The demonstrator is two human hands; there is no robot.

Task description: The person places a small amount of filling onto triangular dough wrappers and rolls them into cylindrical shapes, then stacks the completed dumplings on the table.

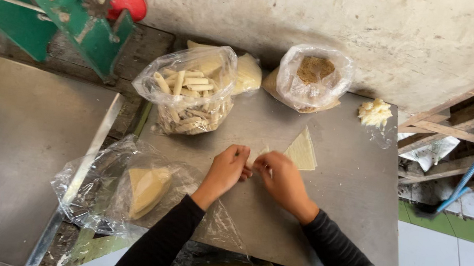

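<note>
Right now both hands meet at the middle of a grey metal table (336,213). The left hand (224,171) is curled, its fingertips pinched on the near corner of a pale triangular pastry sheet (302,151); the right hand (281,178) is curled the same way, gripping the same corner from the other side. From the hands, the sheet spreads toward 1 o'clock, flat on the metal, and its far point aims at the wall.

At 11 o'clock from the hands stands a clear bag of rolled sticks (190,96), near the table's left edge. At 12 o'clock sits a bag of brown filling (313,76) against the wall, and a small lump of pale dough (374,112) lies at 2 o'clock, close to the far right corner. At 8 o'clock a stack of sheets in loose plastic (147,188) overhangs the left edge. Bare metal lies open to the right of the hands, from 3 to 5 o'clock, up to the table's right edge.
</note>
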